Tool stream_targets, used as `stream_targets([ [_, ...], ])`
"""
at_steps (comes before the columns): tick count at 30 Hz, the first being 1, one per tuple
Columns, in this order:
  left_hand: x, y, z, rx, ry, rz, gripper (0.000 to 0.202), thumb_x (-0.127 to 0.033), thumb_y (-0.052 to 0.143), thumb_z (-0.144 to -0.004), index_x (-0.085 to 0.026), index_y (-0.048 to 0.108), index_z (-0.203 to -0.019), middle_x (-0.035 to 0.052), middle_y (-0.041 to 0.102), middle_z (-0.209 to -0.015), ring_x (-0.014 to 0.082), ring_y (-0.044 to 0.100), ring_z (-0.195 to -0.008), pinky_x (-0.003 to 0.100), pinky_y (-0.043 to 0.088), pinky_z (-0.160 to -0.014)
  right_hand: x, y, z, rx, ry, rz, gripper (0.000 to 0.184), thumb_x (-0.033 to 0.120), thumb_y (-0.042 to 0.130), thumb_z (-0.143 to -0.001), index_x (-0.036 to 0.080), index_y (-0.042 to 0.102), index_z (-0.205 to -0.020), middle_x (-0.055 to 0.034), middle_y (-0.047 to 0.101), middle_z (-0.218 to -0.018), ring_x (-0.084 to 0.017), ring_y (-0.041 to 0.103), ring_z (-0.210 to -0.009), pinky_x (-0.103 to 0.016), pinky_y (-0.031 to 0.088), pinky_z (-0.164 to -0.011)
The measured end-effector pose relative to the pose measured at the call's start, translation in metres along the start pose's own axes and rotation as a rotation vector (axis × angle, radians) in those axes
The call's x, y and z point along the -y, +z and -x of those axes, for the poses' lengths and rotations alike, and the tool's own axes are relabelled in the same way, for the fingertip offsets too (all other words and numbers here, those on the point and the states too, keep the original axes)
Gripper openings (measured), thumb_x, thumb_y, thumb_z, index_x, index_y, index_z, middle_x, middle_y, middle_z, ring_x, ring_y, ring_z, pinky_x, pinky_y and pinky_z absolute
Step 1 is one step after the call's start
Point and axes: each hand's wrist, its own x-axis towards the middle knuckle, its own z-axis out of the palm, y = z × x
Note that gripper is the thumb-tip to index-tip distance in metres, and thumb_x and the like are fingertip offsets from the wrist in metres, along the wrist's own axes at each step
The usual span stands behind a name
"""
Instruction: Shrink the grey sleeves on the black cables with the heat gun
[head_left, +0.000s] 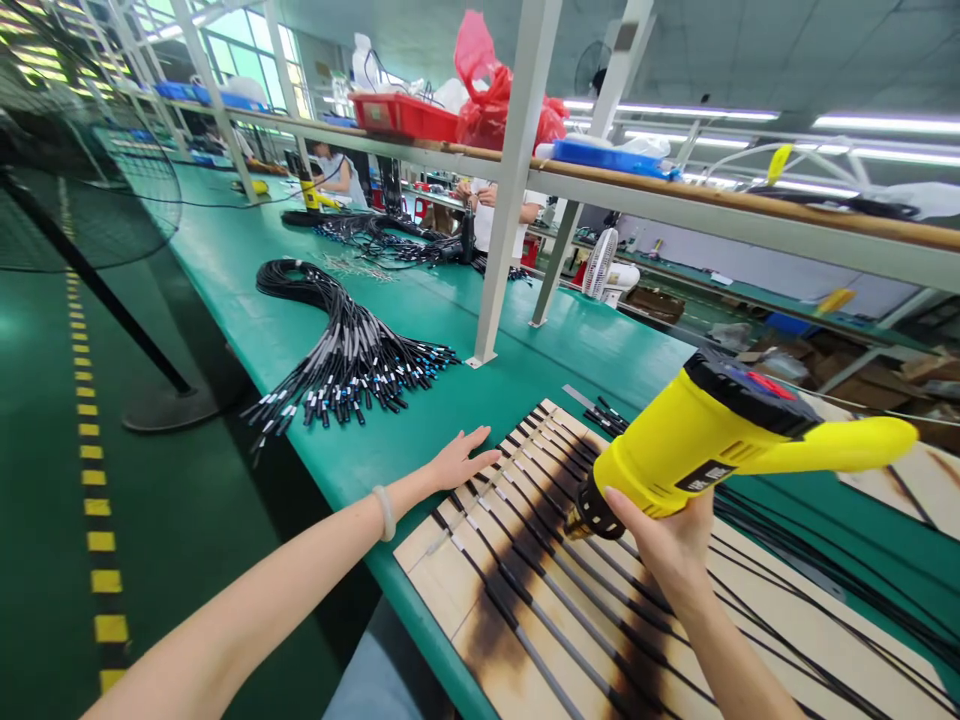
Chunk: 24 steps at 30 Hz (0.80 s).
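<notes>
My right hand [671, 545] is wrapped round the barrel of a yellow heat gun [664, 440]. Its metal nozzle [576, 524] points down and left over a wooden board [469, 580] with dark scorch marks. Across this board lie several black cables [551, 630] in a row, with grey sleeves on parts of them and their ends along the board's far left edge. My left hand [459, 460] rests at that edge, fingers stretched out and apart, close to the cable ends and holding nothing.
A large bundle of black cables [352, 350] lies on the green table [420, 300]. A white post [510, 200] rises from the table to a shelf with a red tray [405, 117]. A floor fan [90, 270] stands left. People work farther back.
</notes>
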Motion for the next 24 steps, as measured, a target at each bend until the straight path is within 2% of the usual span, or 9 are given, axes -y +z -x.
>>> stream_targets([
  [4,0.007,0.0,0.018,0.067,0.049,0.084,0.076,-0.068,0.024,-0.086,-0.016,0.037,-0.14,0.0091,0.03,-0.147,0.0253,0.026,-0.138,0.048,-0.003,-0.116,-0.006,0.002,-0.005,-0.061,0.03,-0.01,0.076,0.029,0.085,-0.048,0.02,0.049,-0.115,-0.0084,0.064,-0.105,-0.025,0.067,-0.086,-0.046,0.055,-0.081],
  [8,0.006,0.002,0.023,0.094,0.081,0.121,0.069,-0.063,0.026,-0.089,-0.017,0.041,-0.137,0.0088,0.033,-0.146,0.0257,0.029,-0.137,0.05,-0.009,-0.114,-0.008,0.008,-0.014,-0.092,0.069,-0.032,0.072,0.028,0.085,-0.045,0.019,0.048,-0.106,-0.0076,0.065,-0.1,-0.025,0.067,-0.085,-0.046,0.055,-0.08],
  [12,0.006,0.004,0.022,0.089,0.089,0.108,0.07,-0.064,0.027,-0.088,-0.016,0.04,-0.138,0.0092,0.033,-0.146,0.0251,0.028,-0.137,0.048,-0.009,-0.115,-0.01,0.012,-0.021,-0.094,0.088,-0.088,0.07,0.028,0.085,-0.046,0.021,0.047,-0.105,-0.0049,0.065,-0.098,-0.022,0.067,-0.083,-0.045,0.056,-0.079],
  [17,0.01,0.006,0.023,0.078,0.099,0.083,0.066,-0.063,0.029,-0.089,-0.022,0.039,-0.139,0.0063,0.033,-0.147,0.023,0.028,-0.138,0.046,-0.008,-0.116,-0.016,0.018,-0.023,-0.104,0.063,-0.069,0.069,0.028,0.085,-0.047,0.021,0.048,-0.105,-0.0045,0.065,-0.097,-0.021,0.067,-0.082,-0.042,0.056,-0.077],
  [24,0.007,0.005,0.024,0.08,0.095,0.069,0.066,-0.061,0.029,-0.089,-0.019,0.038,-0.139,0.0092,0.031,-0.147,0.0224,0.029,-0.138,0.047,-0.006,-0.115,-0.016,0.022,-0.021,-0.096,0.06,-0.058,0.07,0.029,0.084,-0.048,0.02,0.048,-0.107,-0.0061,0.064,-0.1,-0.023,0.067,-0.086,-0.043,0.056,-0.079],
])
